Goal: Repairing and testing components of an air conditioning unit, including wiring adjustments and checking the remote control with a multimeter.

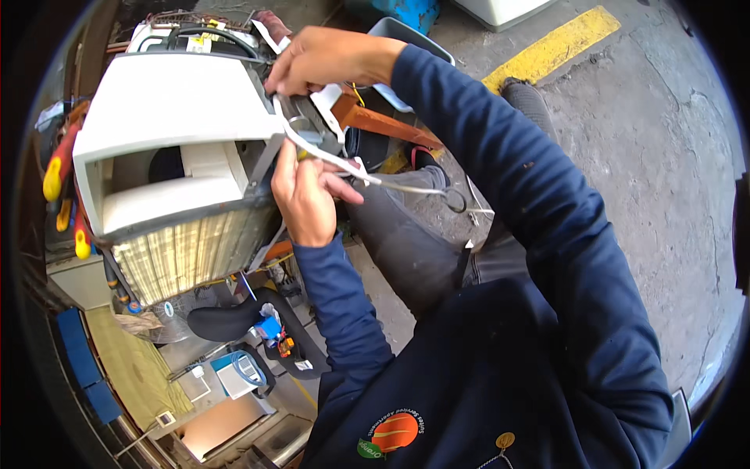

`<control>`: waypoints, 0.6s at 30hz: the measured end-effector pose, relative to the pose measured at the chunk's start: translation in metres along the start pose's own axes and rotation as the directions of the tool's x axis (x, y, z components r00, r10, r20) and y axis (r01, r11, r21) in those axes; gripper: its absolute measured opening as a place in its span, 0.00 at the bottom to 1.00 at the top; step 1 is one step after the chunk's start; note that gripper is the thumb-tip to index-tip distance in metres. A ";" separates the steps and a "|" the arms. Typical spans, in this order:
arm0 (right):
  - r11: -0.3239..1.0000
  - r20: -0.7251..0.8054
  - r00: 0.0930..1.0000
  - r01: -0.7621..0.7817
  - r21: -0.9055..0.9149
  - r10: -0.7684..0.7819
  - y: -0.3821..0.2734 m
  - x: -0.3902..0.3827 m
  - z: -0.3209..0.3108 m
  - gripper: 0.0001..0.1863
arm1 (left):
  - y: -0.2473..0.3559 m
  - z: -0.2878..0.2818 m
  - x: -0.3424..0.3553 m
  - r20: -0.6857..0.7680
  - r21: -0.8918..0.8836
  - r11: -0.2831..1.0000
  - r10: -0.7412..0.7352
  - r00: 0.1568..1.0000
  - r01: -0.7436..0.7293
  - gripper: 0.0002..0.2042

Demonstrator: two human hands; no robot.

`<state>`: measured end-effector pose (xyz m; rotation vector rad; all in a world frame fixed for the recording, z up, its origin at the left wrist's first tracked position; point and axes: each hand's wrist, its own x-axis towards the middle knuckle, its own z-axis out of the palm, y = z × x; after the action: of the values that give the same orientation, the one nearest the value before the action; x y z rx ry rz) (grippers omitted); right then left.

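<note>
A white-cased window air conditioner [180, 98] with a finned coil [187, 250] along its lower side stands at the left. My right hand [332, 59] reaches across its upper right corner, fingers pinched on the upper end of a white cord [324, 154]. This cord curves down past the unit's side and trails right over my legs. Just below it is my left hand [306, 199], its index finger raised against the cord by the casing edge and its thumb stretched out. Grey parts [308, 117] lie between the hands, partly covered; what the right fingertips touch behind the corner is hidden.
Screwdrivers with red and yellow handles [58, 168] hang left of the unit. An orange metal frame [383, 125] supports the area beside it. A black chair [273, 328] carries small items below. Beyond my legs, a yellow stripe [555, 47] crosses the concrete floor.
</note>
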<state>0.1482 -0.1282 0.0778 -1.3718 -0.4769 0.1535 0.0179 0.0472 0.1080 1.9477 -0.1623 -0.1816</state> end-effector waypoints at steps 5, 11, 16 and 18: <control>0.973 0.144 0.979 0.166 -0.163 -0.143 -0.008 -0.019 -0.022 0.20 | 0.001 0.021 -0.005 -0.100 -0.103 0.995 -0.029 0.995 0.018 0.38; 0.901 0.142 0.930 0.365 -0.235 -0.340 0.010 -0.005 -0.018 0.20 | -0.006 0.022 -0.004 -0.053 -0.460 0.888 -0.059 0.997 0.028 0.41; 0.929 -0.016 0.945 0.317 -0.192 -0.326 0.006 -0.004 -0.010 0.16 | 0.003 0.020 -0.003 -0.090 -0.384 0.920 -0.116 0.989 0.073 0.42; 0.954 -0.151 0.950 0.246 -0.170 -0.272 0.003 -0.003 -0.007 0.15 | 0.008 0.020 -0.004 -0.111 -0.314 0.940 -0.178 0.978 0.135 0.42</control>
<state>0.1491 -0.1346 0.0733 -1.4399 -0.5261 -0.2204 0.0102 0.0269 0.1084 1.6566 0.1094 -0.1653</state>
